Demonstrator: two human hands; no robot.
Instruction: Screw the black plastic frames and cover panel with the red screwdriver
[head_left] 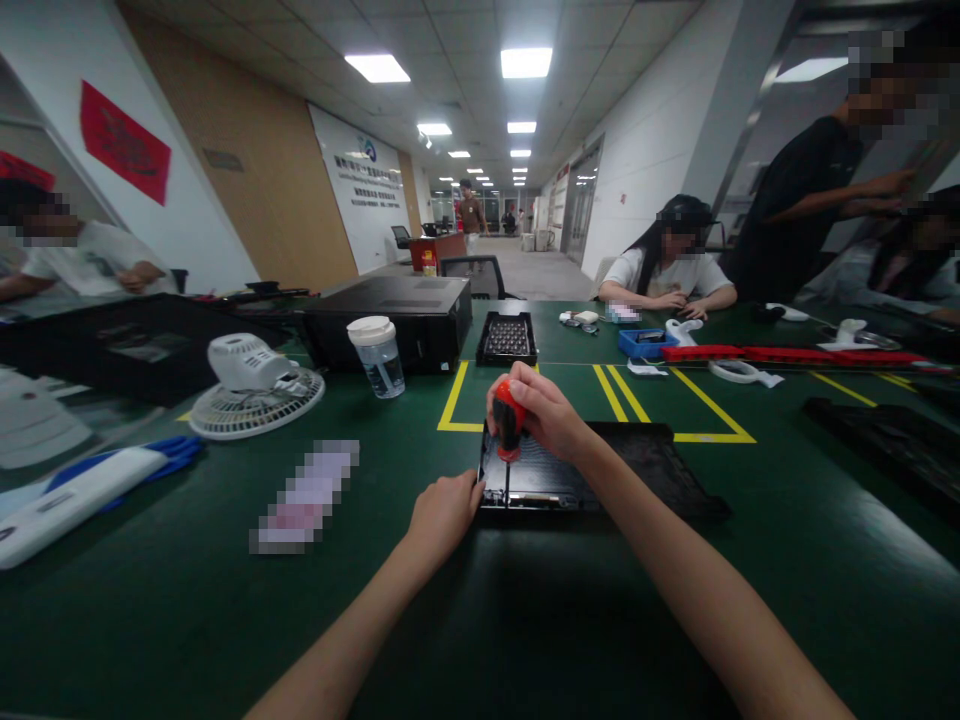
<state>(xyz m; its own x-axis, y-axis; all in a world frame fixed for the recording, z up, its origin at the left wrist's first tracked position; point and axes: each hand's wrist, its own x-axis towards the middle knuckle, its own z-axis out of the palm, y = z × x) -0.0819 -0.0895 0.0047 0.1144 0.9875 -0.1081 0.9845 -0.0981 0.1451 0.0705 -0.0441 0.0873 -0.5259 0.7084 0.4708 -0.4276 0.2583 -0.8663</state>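
My right hand is wrapped around the red and black handle of a screwdriver. The screwdriver stands nearly upright, its shaft pointing down at the left part of a flat black casing. Whether the tip sits in a screw is too small to tell. At the casing's left edge, my left hand grips the rim with its fingertips. The casing lies flat on the green table, with a shiny panel on its left side and a metallic strip along the near edge.
Beyond the casing are yellow tape lines and a black tray of small parts. To the left are a lidded cup, a white fan and a large black box. A blue tray and a seated person are at right.
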